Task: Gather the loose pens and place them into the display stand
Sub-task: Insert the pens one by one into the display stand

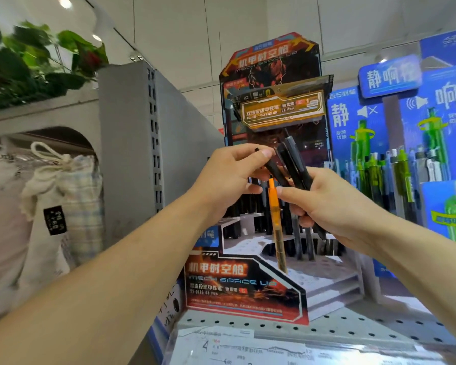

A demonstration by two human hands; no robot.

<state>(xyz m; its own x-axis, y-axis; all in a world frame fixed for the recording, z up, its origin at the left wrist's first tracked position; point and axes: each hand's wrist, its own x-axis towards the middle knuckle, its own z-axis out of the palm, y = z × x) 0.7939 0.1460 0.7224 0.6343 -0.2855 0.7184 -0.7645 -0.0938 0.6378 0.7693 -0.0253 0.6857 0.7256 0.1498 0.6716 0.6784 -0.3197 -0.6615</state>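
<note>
Pens in our grip, right hand (332,206) clamped around black pens (292,164), left hand (229,177) apparently pinching one, orange pen (274,206) upright in display stand (248,288).

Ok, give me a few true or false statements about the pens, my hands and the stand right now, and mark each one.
1. The right hand grips a bundle of black plastic pens. True.
2. The translucent orange pen lies flat on the shelf. False: it stands nearly upright between the hands.
3. The left hand is empty. False: its fingers pinch a black pen.
4. The printed cardboard display stand sits on a grey perforated metal shelf. True.
</note>
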